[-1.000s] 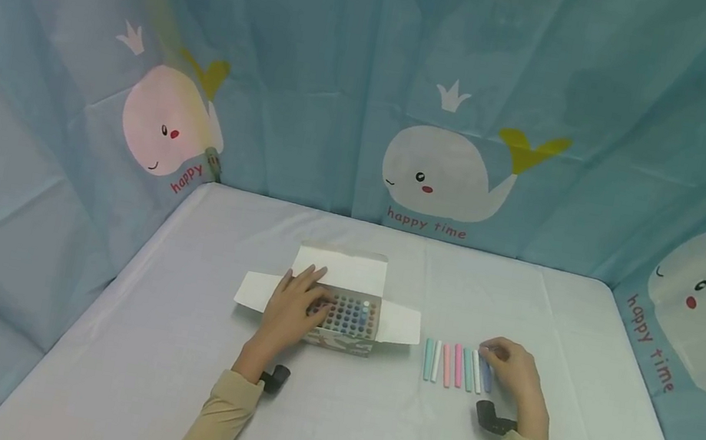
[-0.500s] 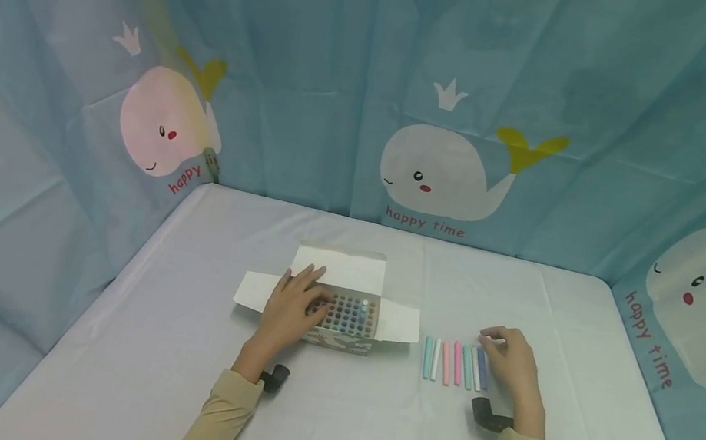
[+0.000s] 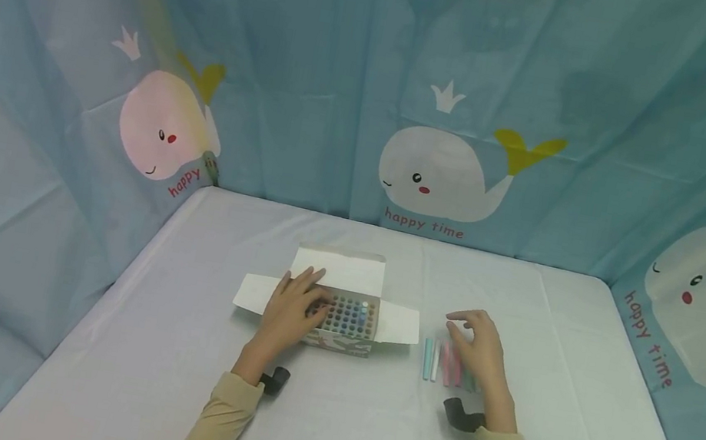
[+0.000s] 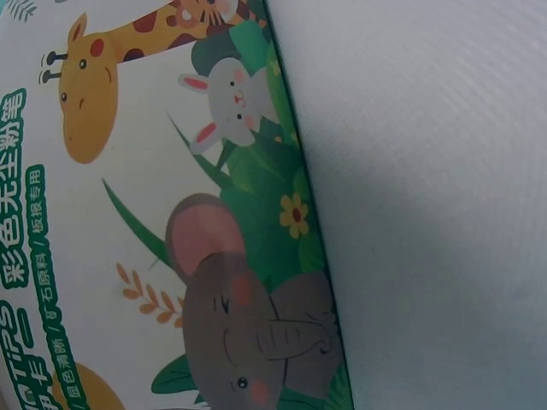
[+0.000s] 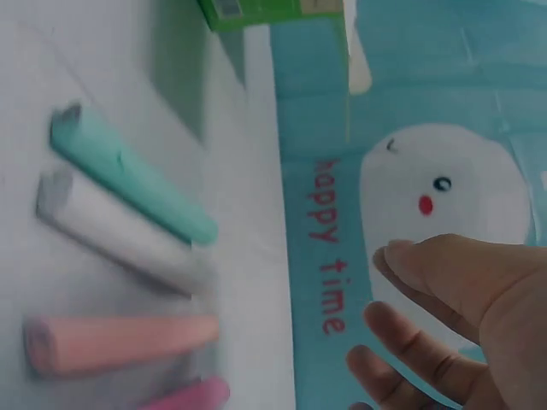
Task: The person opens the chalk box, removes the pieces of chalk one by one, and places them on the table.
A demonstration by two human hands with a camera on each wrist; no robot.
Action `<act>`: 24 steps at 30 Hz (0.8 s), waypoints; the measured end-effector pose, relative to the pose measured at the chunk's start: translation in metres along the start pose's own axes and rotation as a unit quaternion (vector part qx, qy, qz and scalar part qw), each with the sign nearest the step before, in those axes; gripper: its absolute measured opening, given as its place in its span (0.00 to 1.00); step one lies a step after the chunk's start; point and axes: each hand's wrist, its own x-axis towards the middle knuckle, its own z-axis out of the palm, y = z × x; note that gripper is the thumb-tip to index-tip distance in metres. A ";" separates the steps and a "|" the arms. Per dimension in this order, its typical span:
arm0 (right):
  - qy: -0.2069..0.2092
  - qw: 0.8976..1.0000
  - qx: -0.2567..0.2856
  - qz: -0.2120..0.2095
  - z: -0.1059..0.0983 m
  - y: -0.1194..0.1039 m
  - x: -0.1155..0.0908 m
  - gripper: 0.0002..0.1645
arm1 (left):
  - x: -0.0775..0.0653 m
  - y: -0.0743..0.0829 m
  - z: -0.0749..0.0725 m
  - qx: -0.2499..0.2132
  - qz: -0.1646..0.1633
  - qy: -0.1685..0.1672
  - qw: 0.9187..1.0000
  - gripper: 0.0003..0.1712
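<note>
An open chalk box [image 3: 338, 340] stands left of the table's middle, its flaps spread and several chalk ends showing in a grid of holes. One pale blue chalk [image 3: 363, 313] sticks up above the others. My left hand [image 3: 291, 312] rests over the box's left part, fingers spread, thumb and forefinger above the holes. In the left wrist view, the printed box side [image 4: 197, 222] shows animals. Chalk sticks lie in a row right of the box: teal [image 5: 132, 175], white [image 5: 115, 231], salmon [image 5: 124, 342], magenta [image 5: 192, 397]. Above them hovers my right hand [image 3: 478, 344], thumb and fingertips apart, holding nothing; it hides the row's right end.
A white cloth covers the table [image 3: 345, 437]. Blue curtains with whale prints [image 3: 445, 173] hang behind it and along both sides. The box's right flap [image 3: 398, 324] reaches toward the chalk row.
My right hand has moved left from the blue chalk at the row's right end, over the row toward the box. My left hand has stayed on the box.
</note>
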 end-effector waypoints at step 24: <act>0.015 0.991 0.003 -0.132 0.054 -0.071 0.025 0.05 | 0.000 0.000 0.000 0.000 -0.006 -0.006 1.000 0.07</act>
